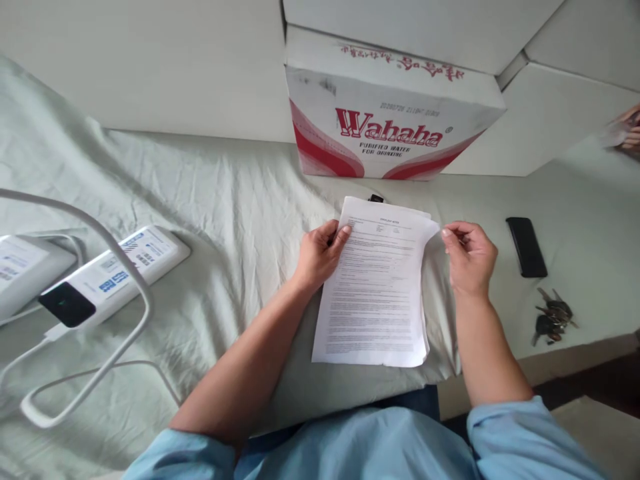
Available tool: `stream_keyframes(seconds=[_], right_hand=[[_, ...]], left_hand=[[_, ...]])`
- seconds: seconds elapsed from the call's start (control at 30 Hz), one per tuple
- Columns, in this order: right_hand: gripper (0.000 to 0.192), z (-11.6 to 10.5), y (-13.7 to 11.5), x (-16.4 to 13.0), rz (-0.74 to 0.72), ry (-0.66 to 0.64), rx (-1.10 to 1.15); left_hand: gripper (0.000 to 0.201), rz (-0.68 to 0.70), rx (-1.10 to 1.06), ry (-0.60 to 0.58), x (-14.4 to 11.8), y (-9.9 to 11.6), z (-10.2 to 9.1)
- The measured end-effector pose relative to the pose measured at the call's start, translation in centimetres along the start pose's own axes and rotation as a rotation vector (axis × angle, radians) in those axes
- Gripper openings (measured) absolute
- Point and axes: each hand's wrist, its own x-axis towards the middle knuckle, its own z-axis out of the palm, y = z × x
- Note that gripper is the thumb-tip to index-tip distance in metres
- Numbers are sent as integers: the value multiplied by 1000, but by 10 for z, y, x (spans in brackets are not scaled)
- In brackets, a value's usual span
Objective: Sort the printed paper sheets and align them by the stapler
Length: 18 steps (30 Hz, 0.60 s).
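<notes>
We see the papers point(376, 287) lying on the sheet point(225, 200) between the hands. The left hand point(317, 255) presses their left edge with its fingers, the right hand point(469, 259) pinches the upper right corner. Farther away stands a box point(390, 127).

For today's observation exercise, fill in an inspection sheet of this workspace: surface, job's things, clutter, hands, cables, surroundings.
Surface: wrinkled pale green sheet over a flat top.
Job's things: printed papers, a thin stack lying flat.
Clutter: black phone, bunch of keys, two white power banks.
Hands: left hand holds the papers' left edge; right hand pinches the top right corner.
Cables: white cable looping over the power banks.
Surroundings: water carton, white boxes, another person's hand at far right.
</notes>
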Motion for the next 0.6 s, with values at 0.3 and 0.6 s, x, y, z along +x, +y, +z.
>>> stream_keyframes(seconds=[0.3, 0.6], right_hand=[[19, 44, -68, 21, -454, -299, -217], [14, 71, -54, 29, -620, -357, -311]], left_hand=[[60, 29, 48, -2, 0, 0, 1], [54, 40, 70, 0, 2, 0, 2]])
